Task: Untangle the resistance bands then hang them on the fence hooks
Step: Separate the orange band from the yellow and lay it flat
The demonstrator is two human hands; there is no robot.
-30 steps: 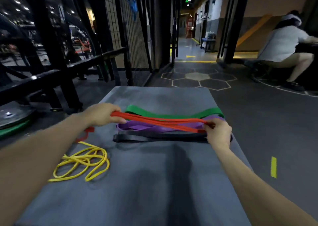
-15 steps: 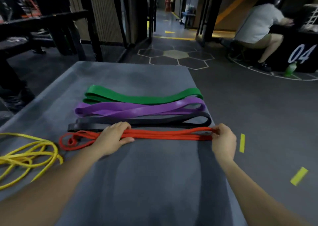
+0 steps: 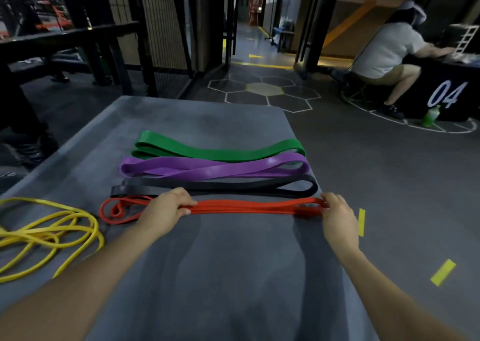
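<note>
The red band [image 3: 249, 207] lay stretched across the grey table [image 3: 207, 275], nearest the person, with the black band [image 3: 233, 186], purple band [image 3: 215, 168] and green band [image 3: 218, 150] in rows behind it. The left hand [image 3: 163, 211] clasped the red band left of its middle; the right hand [image 3: 335, 217] pinched its right end with its fingers [image 3: 327, 201]. The yellow band [image 3: 46, 234] sat loosely tangled at the table's left.

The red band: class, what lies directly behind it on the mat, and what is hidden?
Behind the red band lies the black band, then purple and green. The left hand and right hand cover parts of the red band.
</note>
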